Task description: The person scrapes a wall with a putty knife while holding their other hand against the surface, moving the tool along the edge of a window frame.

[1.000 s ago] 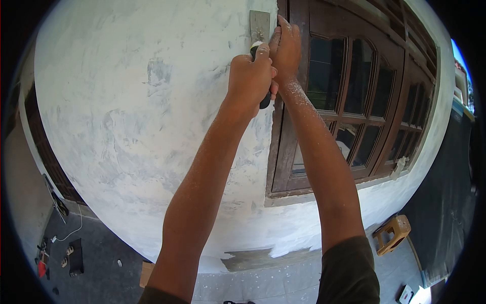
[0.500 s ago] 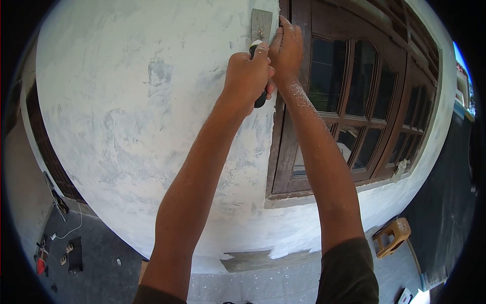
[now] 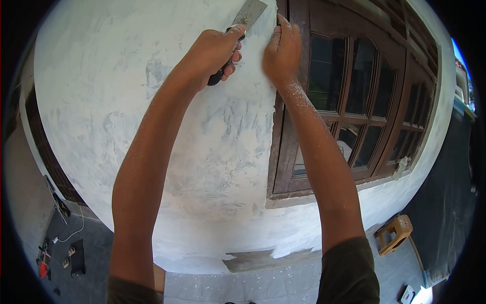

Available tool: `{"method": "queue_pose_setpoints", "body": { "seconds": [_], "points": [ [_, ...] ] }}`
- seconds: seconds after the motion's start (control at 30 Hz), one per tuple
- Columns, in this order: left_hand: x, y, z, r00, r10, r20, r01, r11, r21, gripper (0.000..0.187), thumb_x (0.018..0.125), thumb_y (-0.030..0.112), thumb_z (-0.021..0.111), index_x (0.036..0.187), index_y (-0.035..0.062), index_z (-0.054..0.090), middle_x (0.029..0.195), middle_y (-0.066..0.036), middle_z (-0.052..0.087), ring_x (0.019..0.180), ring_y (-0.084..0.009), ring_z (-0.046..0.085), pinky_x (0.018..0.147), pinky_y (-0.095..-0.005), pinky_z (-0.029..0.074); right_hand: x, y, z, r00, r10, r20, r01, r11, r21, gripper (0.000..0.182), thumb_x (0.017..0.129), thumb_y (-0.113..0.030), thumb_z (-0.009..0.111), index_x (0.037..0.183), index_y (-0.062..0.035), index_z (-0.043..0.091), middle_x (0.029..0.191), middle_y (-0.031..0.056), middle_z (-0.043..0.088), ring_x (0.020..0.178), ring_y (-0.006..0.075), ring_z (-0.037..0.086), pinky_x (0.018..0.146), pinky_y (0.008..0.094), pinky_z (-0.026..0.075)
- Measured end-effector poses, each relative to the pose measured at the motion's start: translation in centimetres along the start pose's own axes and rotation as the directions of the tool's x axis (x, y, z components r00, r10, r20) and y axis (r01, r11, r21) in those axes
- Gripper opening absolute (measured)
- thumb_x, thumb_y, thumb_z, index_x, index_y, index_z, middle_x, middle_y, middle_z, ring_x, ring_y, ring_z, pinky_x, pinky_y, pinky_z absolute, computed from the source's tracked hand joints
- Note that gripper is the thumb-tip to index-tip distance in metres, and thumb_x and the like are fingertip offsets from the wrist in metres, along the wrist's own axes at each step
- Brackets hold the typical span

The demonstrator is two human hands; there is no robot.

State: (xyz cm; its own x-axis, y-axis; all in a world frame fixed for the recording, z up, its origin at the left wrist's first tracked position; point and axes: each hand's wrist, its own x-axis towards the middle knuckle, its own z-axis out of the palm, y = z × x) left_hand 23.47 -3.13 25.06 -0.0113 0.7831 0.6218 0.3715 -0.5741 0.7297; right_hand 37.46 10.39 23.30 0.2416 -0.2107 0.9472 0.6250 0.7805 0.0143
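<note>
My left hand (image 3: pixel 218 53) is wrapped around the black handle of a putty knife (image 3: pixel 249 15). Its flat metal blade points up and to the right, with some whitish residue near the handle. Behind it is the white, patchily plastered wall (image 3: pixel 121 131). My right hand (image 3: pixel 284 53) is at the left edge of the brown wooden window frame (image 3: pixel 276 172), thumb and fingers pointing up and bent inward. Something dark shows between its thumb and index finger, but I cannot make out what it is. White dust coats the right wrist and fingers.
A brown plastic stool (image 3: pixel 395 234) stands on the floor at lower right, near a dark sheet (image 3: pixel 435 202). Sandals (image 3: pixel 69 257), a white cable (image 3: pixel 76 230) and a red-and-dark object (image 3: pixel 43 268) lie at lower left. White specks dot the floor (image 3: pixel 238 286) below the wall.
My left hand has moved left and slightly up with the putty knife, away from my right hand. The blade has tilted from upright toward the right. My right hand has barely moved.
</note>
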Motion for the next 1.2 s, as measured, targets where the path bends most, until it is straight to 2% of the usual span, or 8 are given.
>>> {"method": "queue_pose_setpoints", "body": {
  "seconds": [0.17,0.3,0.33,0.6,0.8,0.87,1.07,1.2],
  "points": [
    [0.1,1.0,-2.4,0.995,0.089,0.039,-0.096,0.968,0.233,0.048,0.103,0.056,0.058,0.082,0.0128,0.054,0.062,0.005,0.050,0.046,-0.0033,0.043,0.044,-0.0224,0.037,-0.1,1.1,0.3,0.999,-0.033,0.004,0.033,0.999,-0.024,0.036,0.105,-0.009,0.047,0.137,-0.0001,0.060,0.117,0.0192,0.062,0.109,0.0393,0.060,0.096,0.0472,0.048],
    [0.0,1.2,-4.5,1.000,0.019,0.025,-0.026,0.945,0.327,0.050,0.103,0.058,0.057,0.080,0.0138,0.054,0.058,0.006,0.048,0.042,-0.0017,0.040,0.041,-0.0185,0.034,-0.2,1.0,0.3,1.000,-0.027,0.002,0.027,0.999,-0.027,0.035,0.105,-0.009,0.047,0.136,0.0000,0.060,0.117,0.0186,0.062,0.109,0.0388,0.060,0.095,0.0464,0.048],
    [0.4,1.4,-4.8,0.999,0.041,0.035,-0.050,0.935,0.352,0.049,0.103,0.058,0.058,0.080,0.0140,0.054,0.058,0.007,0.049,0.040,-0.0010,0.038,0.039,-0.0172,0.033,-0.1,1.0,0.3,0.999,-0.037,-0.006,0.036,0.999,-0.023,0.035,0.105,-0.009,0.047,0.136,0.0001,0.060,0.116,0.0184,0.062,0.109,0.0384,0.061,0.094,0.0463,0.048],
    [1.9,2.7,-6.7,0.992,0.050,0.113,-0.093,0.904,0.418,0.050,0.102,0.060,0.058,0.080,0.0150,0.052,0.058,0.008,0.047,0.040,0.0003,0.037,0.039,-0.0179,0.032,-0.1,0.5,0.0,1.000,-0.014,0.009,0.014,1.000,-0.023,0.034,0.105,-0.009,0.048,0.135,-0.0003,0.061,0.114,0.0186,0.062,0.107,0.0377,0.061,0.093,0.0465,0.049],
    [3.2,3.4,-7.2,0.992,0.074,0.107,-0.122,0.809,0.574,0.052,0.101,0.061,0.058,0.078,0.0149,0.051,0.056,0.008,0.046,0.038,0.0000,0.038,0.037,-0.0187,0.034,-0.1,0.4,0.2,1.000,-0.013,-0.027,0.012,0.999,-0.034,0.034,0.105,-0.009,0.047,0.135,0.0002,0.061,0.113,0.0185,0.062,0.105,0.0377,0.062,0.092,0.0462,0.049],
    [3.7,3.5,-7.0,0.983,0.122,0.134,-0.177,0.805,0.566,0.054,0.100,0.064,0.058,0.078,0.0150,0.052,0.055,0.008,0.047,0.038,-0.0005,0.039,0.037,-0.0190,0.033,-0.3,0.3,0.2,1.000,-0.002,-0.006,0.002,1.000,-0.016,0.034,0.105,-0.009,0.047,0.135,0.0003,0.061,0.113,0.0185,0.062,0.105,0.0377,0.061,0.092,0.0463,0.049],
    [2.4,4.5,-8.1,0.990,0.097,0.102,-0.140,0.744,0.653,0.055,0.099,0.064,0.059,0.077,0.0141,0.053,0.053,0.007,0.045,0.038,-0.0011,0.041,0.036,-0.0193,0.033,-0.2,0.5,0.1,1.000,-0.003,-0.009,0.003,1.000,-0.011,0.034,0.105,-0.008,0.046,0.135,0.0007,0.060,0.113,0.0180,0.062,0.105,0.0368,0.061,0.093,0.0461,0.048],
    [4.0,4.8,-9.0,0.993,0.071,0.096,-0.118,0.696,0.708,0.057,0.098,0.067,0.060,0.077,0.0140,0.053,0.051,0.007,0.045,0.037,-0.0014,0.042,0.035,-0.0191,0.034,-0.1,0.2,0.1,1.000,-0.011,-0.012,0.010,1.000,-0.028,0.035,0.103,-0.007,0.050,0.135,0.0012,0.061,0.110,0.0181,0.060,0.107,0.0378,0.059,0.091,0.0484,0.049]
  ]
}}
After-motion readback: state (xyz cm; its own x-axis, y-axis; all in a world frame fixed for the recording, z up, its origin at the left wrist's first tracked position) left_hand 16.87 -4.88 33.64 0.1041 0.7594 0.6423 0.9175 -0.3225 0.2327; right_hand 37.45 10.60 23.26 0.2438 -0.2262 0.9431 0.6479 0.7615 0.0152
